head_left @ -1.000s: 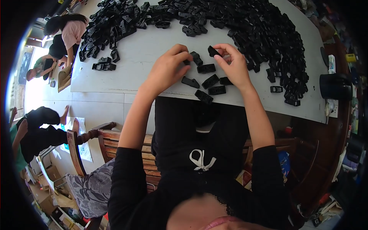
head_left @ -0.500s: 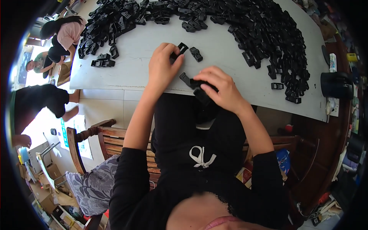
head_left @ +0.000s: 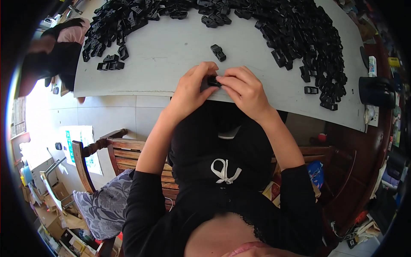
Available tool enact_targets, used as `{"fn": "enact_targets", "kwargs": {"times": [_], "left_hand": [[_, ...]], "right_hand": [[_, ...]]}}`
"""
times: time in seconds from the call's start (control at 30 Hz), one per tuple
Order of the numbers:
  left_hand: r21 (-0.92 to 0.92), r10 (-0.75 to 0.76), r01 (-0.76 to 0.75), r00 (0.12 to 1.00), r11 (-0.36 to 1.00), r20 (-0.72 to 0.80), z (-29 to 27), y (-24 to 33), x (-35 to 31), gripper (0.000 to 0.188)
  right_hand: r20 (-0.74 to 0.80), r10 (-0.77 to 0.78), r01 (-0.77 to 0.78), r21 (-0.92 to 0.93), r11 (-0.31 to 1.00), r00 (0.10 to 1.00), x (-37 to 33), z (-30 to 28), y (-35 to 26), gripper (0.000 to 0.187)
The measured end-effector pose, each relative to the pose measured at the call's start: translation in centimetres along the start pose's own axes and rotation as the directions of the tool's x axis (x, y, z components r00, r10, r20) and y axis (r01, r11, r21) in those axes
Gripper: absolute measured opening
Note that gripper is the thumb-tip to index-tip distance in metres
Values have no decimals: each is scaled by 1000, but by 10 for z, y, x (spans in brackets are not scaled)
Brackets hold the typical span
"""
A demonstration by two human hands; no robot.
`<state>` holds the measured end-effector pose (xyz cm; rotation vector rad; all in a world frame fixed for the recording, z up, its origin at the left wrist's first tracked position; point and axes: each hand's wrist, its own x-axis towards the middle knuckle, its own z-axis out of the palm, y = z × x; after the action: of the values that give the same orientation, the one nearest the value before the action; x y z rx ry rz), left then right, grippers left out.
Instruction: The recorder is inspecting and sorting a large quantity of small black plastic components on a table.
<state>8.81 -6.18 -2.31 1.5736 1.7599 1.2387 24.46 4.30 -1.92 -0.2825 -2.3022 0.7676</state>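
Note:
My left hand (head_left: 195,89) and my right hand (head_left: 247,91) meet over the table's near edge. Between their fingertips is a small black plastic part (head_left: 212,81), mostly covered by the fingers. Thumb and fingers of each hand pinch it from either side. A little beyond my hands lies a single loose black plastic piece (head_left: 218,52), long, with openings in it, touched by neither hand.
Piles of similar black pieces (head_left: 299,38) curve around the far and right sides of the pale table (head_left: 162,73). A few pieces (head_left: 111,63) lie at its left. A dark container (head_left: 376,92) stands by the right edge. People are at the left.
My left hand has come back toward me and my right hand has risen to meet it. The black pieces under my right hand at the edge no longer show. A person at left has moved.

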Motion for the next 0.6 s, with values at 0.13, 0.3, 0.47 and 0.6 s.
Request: {"fn": "enact_targets", "kwargs": {"times": [0.13,0.3,0.47,0.6], "left_hand": [[-9,-8,8,1000,1000,27,-4,0,0,48],[-23,12,-11,1000,1000,13,-1,1,2,55],[33,62,-61,998,998,-31,1,-2,-4,58],[84,117,-114,993,990,-25,2,-4,-16,53]], "right_hand": [[68,-12,12,-4,1000,998,1,-1,3,25],[150,-8,40,-218,975,989,-4,-8,-3,26],[214,34,13,-213,977,976,-12,-6,-8,37],[266,110,-56,-200,978,958,-33,-1,-27,57]]}}
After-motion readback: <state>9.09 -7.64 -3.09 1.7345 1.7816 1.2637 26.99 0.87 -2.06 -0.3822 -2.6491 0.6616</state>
